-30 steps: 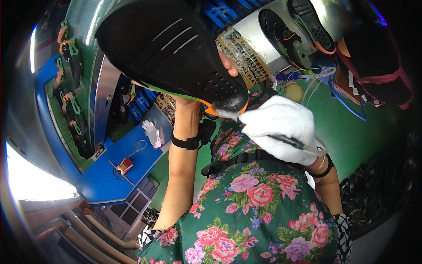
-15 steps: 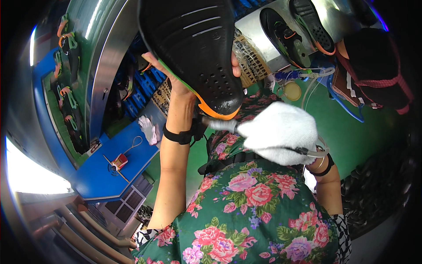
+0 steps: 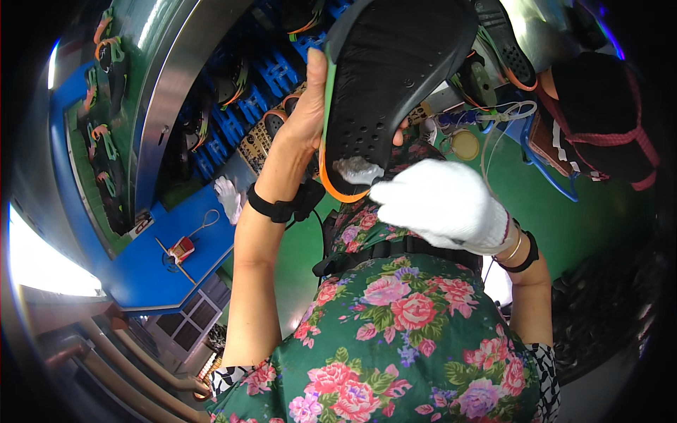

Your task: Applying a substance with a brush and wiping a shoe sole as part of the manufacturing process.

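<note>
My left hand (image 3: 308,106) is bare and grips a black shoe sole (image 3: 395,77) by its sides, the thumb on the left edge and fingertips showing at the right. Green and orange trim runs round the sole, and small holes dot its narrower lower part. My right hand (image 3: 441,204) wears a white knitted glove, with its fingers closed on what looks like a brush (image 3: 358,170). The brush's pale, blurred tip lies against the orange-trimmed end of the sole. Its handle is hidden in the glove.
More black shoes with orange and green trim stand on blue racks (image 3: 275,74) and on a metal surface at the upper right. A blue table (image 3: 151,271) at left holds a small red item and a pale glove (image 3: 228,199). A blue-framed seat (image 3: 557,158) stands right.
My left hand has tilted the sole and shifted it right. The brush in my right hand has moved from below the sole up onto its orange-edged end.
</note>
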Action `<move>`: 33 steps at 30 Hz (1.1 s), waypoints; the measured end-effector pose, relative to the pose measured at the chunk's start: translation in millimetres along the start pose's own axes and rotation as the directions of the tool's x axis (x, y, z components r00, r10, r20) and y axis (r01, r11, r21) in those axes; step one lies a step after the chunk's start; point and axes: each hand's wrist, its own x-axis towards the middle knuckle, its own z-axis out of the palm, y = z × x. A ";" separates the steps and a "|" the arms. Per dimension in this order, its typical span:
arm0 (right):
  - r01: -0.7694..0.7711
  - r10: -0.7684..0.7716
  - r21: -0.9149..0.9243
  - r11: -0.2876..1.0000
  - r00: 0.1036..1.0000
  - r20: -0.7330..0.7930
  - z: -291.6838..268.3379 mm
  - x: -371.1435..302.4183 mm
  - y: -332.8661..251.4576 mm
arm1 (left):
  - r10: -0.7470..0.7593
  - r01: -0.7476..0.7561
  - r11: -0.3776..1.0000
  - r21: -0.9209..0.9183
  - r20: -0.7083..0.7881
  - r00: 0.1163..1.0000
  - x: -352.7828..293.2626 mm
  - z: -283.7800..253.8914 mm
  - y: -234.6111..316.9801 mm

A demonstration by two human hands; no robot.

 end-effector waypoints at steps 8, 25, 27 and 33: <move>0.015 -0.011 0.144 0.989 1.000 -0.027 -1.8 1.0 9.8 | -0.142 0.138 0.990 -0.038 -0.178 0.974 4.6 11.4 1.6; -0.285 0.400 0.380 0.880 0.876 -0.270 -23.5 12.3 21.2 | -0.107 0.043 0.967 -0.251 -0.249 0.963 -6.1 -9.0 -14.6; -0.348 0.462 0.346 0.871 0.820 -0.338 -28.7 18.9 16.3 | -0.079 0.017 0.962 -0.272 -0.220 0.972 -8.6 -6.7 -27.6; -0.209 0.216 0.055 0.976 0.937 -0.275 -34.5 26.8 26.1 | 0.162 -0.197 0.980 -0.019 -0.490 0.856 -23.3 -6.6 -63.8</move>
